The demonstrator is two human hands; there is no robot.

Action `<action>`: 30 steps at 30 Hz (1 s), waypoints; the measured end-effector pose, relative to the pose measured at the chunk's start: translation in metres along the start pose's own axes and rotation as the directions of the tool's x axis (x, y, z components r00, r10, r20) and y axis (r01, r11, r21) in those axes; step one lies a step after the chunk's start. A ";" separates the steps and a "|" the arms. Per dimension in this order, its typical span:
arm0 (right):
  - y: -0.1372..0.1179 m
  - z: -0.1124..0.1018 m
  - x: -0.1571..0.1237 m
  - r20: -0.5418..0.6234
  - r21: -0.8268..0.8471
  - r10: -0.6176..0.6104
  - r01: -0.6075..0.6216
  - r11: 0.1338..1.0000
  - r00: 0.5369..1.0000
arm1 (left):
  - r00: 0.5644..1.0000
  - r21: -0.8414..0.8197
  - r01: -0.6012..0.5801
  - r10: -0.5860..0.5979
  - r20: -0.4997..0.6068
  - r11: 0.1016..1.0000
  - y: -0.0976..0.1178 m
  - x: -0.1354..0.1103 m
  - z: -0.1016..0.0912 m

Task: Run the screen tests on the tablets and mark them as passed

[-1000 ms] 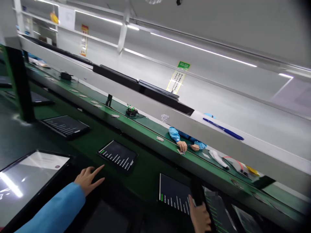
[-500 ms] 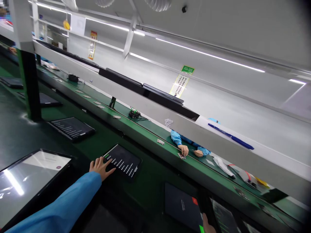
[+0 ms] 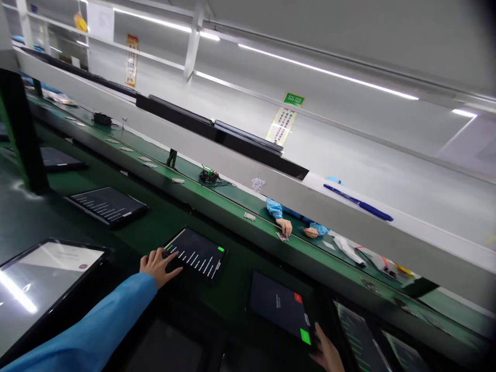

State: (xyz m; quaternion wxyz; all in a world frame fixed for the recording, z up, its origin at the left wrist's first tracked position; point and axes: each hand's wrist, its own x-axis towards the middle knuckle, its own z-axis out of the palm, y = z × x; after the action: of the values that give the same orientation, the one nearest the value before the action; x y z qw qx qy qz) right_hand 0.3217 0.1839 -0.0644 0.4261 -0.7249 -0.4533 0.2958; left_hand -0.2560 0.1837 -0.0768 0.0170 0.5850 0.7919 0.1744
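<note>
tablet (image 3: 197, 253) sits just ahead of our left hand (image 3: 157, 264), fingers spread flat on its near corner, grasping nothing; right hand (image 3: 329, 354) loose beside the next tablet (image 3: 279, 305).

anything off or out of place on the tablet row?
Nothing damaged or spilled. The tablet by the right hand shows a dark screen with red and green buttons, while the one under the left hand lists white text lines.

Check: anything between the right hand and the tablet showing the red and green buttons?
Nothing visible. The right hand sits at the lower right corner of that tablet, fingertips next to the green button. The left hand rests on another tablet.
</note>
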 end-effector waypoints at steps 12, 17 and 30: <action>-0.005 -0.004 -0.042 -0.028 -0.112 -0.067 0.064 0.992 0.997 | 0.972 0.019 -0.232 0.231 0.050 0.972 0.023 -0.006 -0.007; -0.020 0.015 -0.057 0.067 -0.333 -0.392 0.390 0.858 0.918 | 0.861 0.000 -0.495 0.491 0.134 0.869 0.083 -0.014 -0.008; 0.019 -0.010 -0.047 0.020 -0.668 -0.510 0.391 0.633 0.860 | 0.928 0.140 -0.370 0.358 0.105 0.918 0.100 -0.019 -0.012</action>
State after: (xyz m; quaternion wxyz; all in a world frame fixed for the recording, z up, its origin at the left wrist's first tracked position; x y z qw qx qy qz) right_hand 0.3183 0.1336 -0.0748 0.2442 -0.7118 -0.6558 -0.0604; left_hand -0.1602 0.1882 -0.0393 -0.0312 0.7279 0.6792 0.0889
